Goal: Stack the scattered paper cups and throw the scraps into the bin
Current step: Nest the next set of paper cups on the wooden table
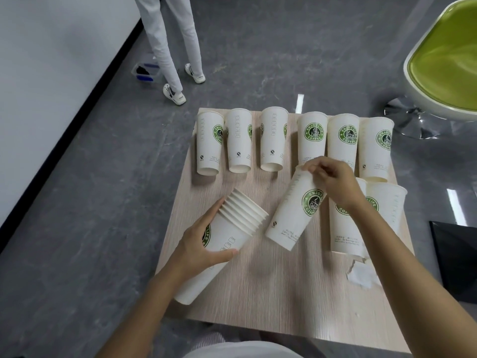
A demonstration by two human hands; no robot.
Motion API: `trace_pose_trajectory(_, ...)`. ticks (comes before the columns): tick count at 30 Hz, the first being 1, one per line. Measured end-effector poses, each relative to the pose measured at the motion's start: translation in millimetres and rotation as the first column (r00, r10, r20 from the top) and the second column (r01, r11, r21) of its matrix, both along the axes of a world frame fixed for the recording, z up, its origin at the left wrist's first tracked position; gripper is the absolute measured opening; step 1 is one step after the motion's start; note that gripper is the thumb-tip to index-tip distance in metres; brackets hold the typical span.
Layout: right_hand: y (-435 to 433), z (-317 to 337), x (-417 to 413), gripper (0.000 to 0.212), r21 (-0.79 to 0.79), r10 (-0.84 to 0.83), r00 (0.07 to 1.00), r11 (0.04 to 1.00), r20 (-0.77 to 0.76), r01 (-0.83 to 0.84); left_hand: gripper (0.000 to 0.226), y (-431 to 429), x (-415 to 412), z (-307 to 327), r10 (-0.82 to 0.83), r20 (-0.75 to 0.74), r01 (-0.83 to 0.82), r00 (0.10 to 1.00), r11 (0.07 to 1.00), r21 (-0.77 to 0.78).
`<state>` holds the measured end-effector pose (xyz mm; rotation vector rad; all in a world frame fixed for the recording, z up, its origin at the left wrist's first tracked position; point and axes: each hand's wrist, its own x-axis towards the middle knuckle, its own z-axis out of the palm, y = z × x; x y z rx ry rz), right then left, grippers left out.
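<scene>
- The left hand (pixel 204 244) is wrapped round the stack of nested cups (pixel 232 233). It holds the stack tilted, with the open mouth facing up and to the right and the base end low over the near-left edge of the surface (pixel 271 293).
- The right hand (pixel 333 179) pinches a single cup (pixel 294 215) at its rim. The cup hangs slanted, its base pointing down-left toward the stack's mouth, near it but not yet in it.
- The step in hand looks like nesting: this cup is being lined up to join the stack.
- The next move calls for bringing the cup's base in line with the top rim of the stack, sliding it in along the same axis, and steadying the stack against the push.
- Two more cups (pixel 387 205) lie just beyond the right forearm.
- A row of six cups (pixel 273 140) sits along the far edge, so most of the stacking appears still to be done.
- Torn paper scraps (pixel 361 276) rest at the right edge of the surface, untouched.
- A dark container (pixel 456 257), probably the bin, stands on the floor just beside that edge.
</scene>
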<state>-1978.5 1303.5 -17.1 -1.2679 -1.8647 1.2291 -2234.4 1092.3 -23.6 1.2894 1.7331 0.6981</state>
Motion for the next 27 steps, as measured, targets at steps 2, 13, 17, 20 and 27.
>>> trace_pose_trajectory(2,-2.1,10.1,3.7,0.035,0.013,-0.06,0.996,0.998,-0.06,0.061,0.105,-3.2,-1.0,1.2,-0.006,-0.008,0.006,1.0,1.0,0.014)
trace_pose_trajectory(13,-14.4,43.5,6.2,0.02,0.165,-0.271,0.927,0.933,-0.259,0.319,0.106,-15.8,-0.7,4.7,-0.07,-0.057,0.07,0.996,0.998,-0.001)
trace_pose_trajectory(17,-30.1,49.2,-5.9,0.019,0.171,-0.278,0.91,0.925,-0.307,0.34,0.107,-18.5,2.0,7.1,-0.083,-0.061,0.084,0.995,0.996,0.01)
trace_pose_trajectory(20,-42.9,52.8,-16.6,0.019,0.175,-0.246,0.918,0.935,-0.31,0.31,0.108,-19.8,4.1,9.2,-0.09,-0.058,0.091,0.994,0.996,0.025)
trace_pose_trajectory(27,-84.9,55.0,-39.6,0.021,0.118,-0.101,0.95,0.983,-0.297,0.141,0.108,-21.0,12.0,12.6,-0.097,-0.04,0.099,0.994,0.993,0.058)
